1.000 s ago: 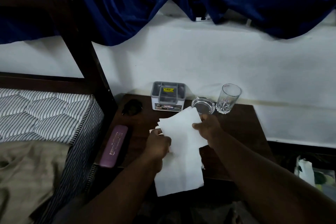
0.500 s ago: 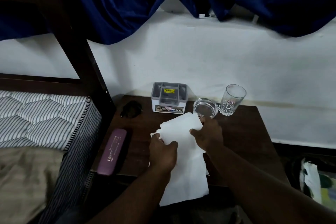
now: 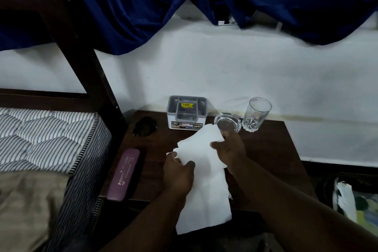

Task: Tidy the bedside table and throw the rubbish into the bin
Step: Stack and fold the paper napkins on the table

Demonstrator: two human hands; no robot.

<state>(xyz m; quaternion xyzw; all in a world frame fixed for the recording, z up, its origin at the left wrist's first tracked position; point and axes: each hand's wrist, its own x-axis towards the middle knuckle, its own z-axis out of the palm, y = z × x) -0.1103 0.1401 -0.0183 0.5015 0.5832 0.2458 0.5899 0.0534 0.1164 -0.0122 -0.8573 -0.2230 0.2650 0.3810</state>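
Several white paper sheets (image 3: pixel 204 180) hang over the front of the dark wooden bedside table (image 3: pixel 272 155). My left hand (image 3: pixel 178 174) grips their left edge and my right hand (image 3: pixel 229 148) pinches their upper right edge. At the back of the table stand a grey plastic organiser box (image 3: pixel 186 113), a glass ashtray (image 3: pixel 227 125) and an empty drinking glass (image 3: pixel 256 114). A purple case (image 3: pixel 124 174) lies along the table's left edge, with a small black object (image 3: pixel 144 128) behind it.
A striped mattress (image 3: pixel 47 139) with a beige blanket (image 3: pixel 26 206) lies at the left, behind a dark bedpost (image 3: pixel 81 51). Blue curtains (image 3: pixel 143 6) hang above the white wall. A dark container with white and coloured rubbish (image 3: pixel 351 198) sits low at the right.
Both hands have gathered the sheets a little closer to the table's back, and my left hand has slid further over the paper. The camera has shifted slightly.
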